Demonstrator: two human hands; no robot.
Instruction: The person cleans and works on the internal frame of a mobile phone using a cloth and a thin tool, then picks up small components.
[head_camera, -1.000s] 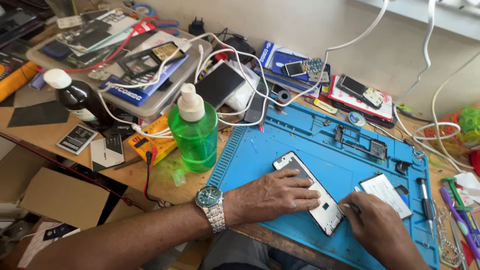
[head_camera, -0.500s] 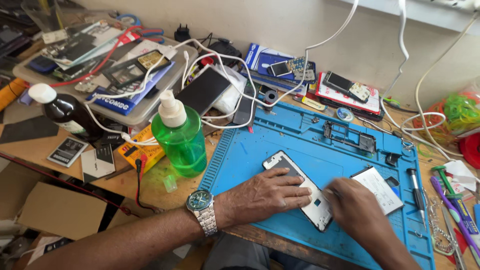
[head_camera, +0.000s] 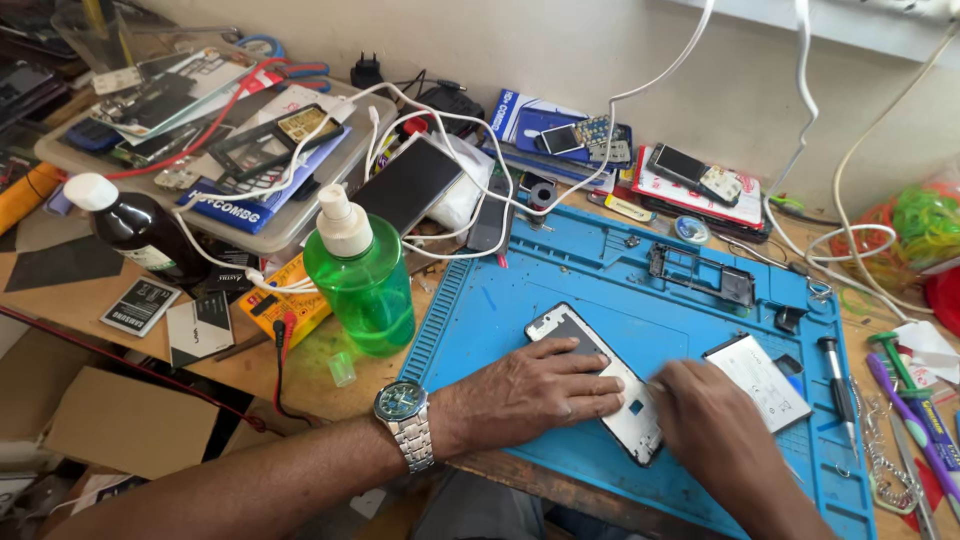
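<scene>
While left hand (head_camera: 535, 392) pins phone (head_camera: 600, 385), right hand (head_camera: 705, 410) touches it.

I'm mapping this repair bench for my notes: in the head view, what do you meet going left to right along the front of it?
Dark bottle → green bottle → left hand pressing on the opened phone → right hand → white flat part → screwdriver, the last five on the blue mat.
</scene>
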